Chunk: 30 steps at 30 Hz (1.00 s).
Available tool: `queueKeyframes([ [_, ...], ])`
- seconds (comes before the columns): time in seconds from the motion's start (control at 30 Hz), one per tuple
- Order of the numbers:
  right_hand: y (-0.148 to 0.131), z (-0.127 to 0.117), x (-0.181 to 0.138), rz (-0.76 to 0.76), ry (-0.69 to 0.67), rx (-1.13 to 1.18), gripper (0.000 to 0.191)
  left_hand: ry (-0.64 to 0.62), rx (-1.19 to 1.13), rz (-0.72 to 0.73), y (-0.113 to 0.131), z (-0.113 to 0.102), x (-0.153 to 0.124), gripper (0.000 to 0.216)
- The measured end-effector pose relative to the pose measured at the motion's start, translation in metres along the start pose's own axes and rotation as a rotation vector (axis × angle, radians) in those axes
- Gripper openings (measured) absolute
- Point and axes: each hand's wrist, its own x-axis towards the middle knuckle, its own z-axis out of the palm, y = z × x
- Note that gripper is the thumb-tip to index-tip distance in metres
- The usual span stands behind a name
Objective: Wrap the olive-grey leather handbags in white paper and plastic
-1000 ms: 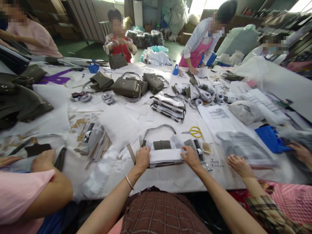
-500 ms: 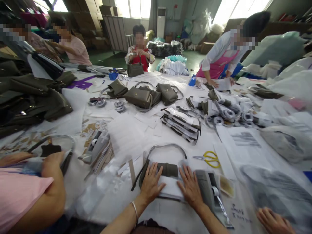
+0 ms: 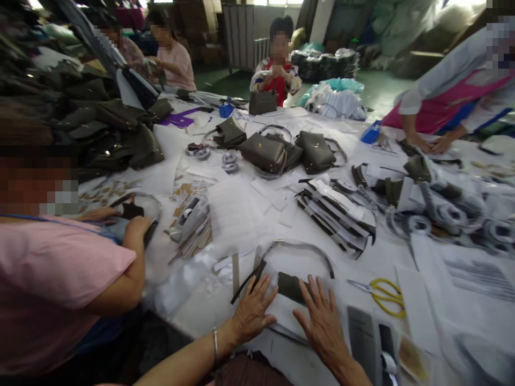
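One dark bag (image 3: 292, 286), with a smooth white band (image 3: 285, 315) and one arched handle (image 3: 308, 247), lies on a pale table (image 3: 345, 264) beneath the left hand (image 3: 254, 312) and right hand (image 3: 324, 321), fingers spread wide, near one gray tape dispenser (image 3: 363, 343) and yellow-looped scissors (image 3: 385, 296).

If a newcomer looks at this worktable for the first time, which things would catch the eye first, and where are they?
Probably the bare left hand and right hand, spread palm-down over a dark olive bag at the near edge. To their right, metal scissors with bright yellow loop handles stand out. Farther back, near the table's middle, sits a cluster of shiny dark olive handbags.
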Motion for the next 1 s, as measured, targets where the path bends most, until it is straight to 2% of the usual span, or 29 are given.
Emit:
queueKeyframes([
  [0.1, -0.012, 0.02, 0.002, -0.138, -0.034, 0.042, 0.075, -0.009, -0.031, -0.045, -0.001, 0.009, -0.009, 0.082],
  [0.2, -0.01, 0.041, -0.003, -0.177, -0.026, 0.054, 0.078, -0.026, -0.084, -0.075, 0.003, 0.014, -0.011, 0.077],
  [0.3, 0.0, 0.049, -0.007, -0.189, 0.012, 0.058, 0.079, -0.024, -0.145, -0.076, 0.004, 0.007, -0.009, 0.074],
  [0.4, 0.011, 0.049, -0.005, -0.231, 0.049, 0.05, 0.078, 0.054, -0.184, -0.126, -0.016, -0.008, -0.009, 0.064],
  [0.47, 0.014, 0.047, 0.001, -0.238, 0.05, 0.051, 0.077, 0.196, -0.16, -0.301, -0.047, -0.022, -0.01, 0.051],
  [0.57, 0.011, 0.049, 0.016, -0.187, 0.065, 0.071, 0.075, 0.462, -0.061, -0.715, -0.112, -0.047, -0.015, 0.033],
  [0.63, 0.004, 0.054, 0.028, -0.171, 0.079, 0.082, 0.07, 0.564, 0.011, -0.887, -0.155, -0.066, -0.017, 0.028],
  [0.67, 0.001, 0.059, 0.033, -0.174, 0.076, 0.083, 0.067, 0.596, 0.045, -0.928, -0.174, -0.076, -0.018, 0.027],
  [0.77, -0.009, 0.075, 0.044, -0.192, 0.022, 0.052, 0.061, 0.604, 0.114, -0.845, -0.216, -0.108, -0.006, 0.024],
  [0.87, -0.014, 0.084, 0.046, -0.193, 0.006, 0.0, 0.063, 0.578, 0.149, -0.762, -0.251, -0.144, 0.027, 0.021],
  [0.93, -0.018, 0.085, 0.045, -0.183, 0.031, -0.033, 0.062, 0.542, 0.118, -0.881, -0.28, -0.167, 0.054, 0.021],
  [1.0, -0.023, 0.083, 0.045, -0.169, 0.061, -0.075, 0.057, 0.441, 0.005, -1.053, -0.313, -0.185, 0.079, 0.02],
])
